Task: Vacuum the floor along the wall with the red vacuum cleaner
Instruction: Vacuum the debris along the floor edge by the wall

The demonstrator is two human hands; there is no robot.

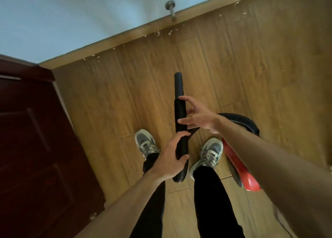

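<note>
Now left grip (172, 153) wraps black ribbed hose (180, 111), aiming it 12 o'clock at white wall scraps (158, 33); right grip (195, 117) spread, steadying

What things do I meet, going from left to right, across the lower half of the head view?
Dark red door → left shoe → held end of the black hose → right shoe → red vacuum cleaner.

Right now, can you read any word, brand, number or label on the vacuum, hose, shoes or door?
No readable text anywhere. The red vacuum cleaner, the black hose, the shoes and the dark door show no label, brand or number in this view.
</note>
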